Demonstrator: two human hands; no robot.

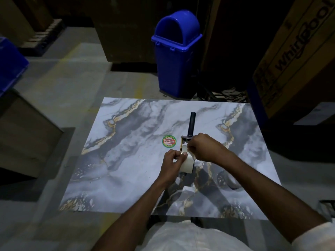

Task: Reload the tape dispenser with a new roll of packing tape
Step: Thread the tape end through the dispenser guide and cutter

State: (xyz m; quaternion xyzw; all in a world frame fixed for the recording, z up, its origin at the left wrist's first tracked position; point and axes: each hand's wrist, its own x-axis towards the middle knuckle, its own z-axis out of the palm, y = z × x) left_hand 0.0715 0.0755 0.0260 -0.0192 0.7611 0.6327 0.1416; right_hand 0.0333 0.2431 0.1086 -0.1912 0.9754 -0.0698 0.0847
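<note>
the tape dispenser (191,126) lies right of centre on the marble table (126,142), long axis running up-frame, handle farthest from the person. the new roll (187,164) sits at its lower end. the left hand (171,163) grips the roll's left side, and the right hand (201,146) pinches its upper edge, with both hands nearly touching.

Read "Patelsa" in white on the red band of a round green sticker (169,141) stuck on the marble tabletop (137,160). Read "Whirlpool" in dark letters running up a cardboard box (299,57) at right. Could not make out the sticker's small ring lettering.
</note>
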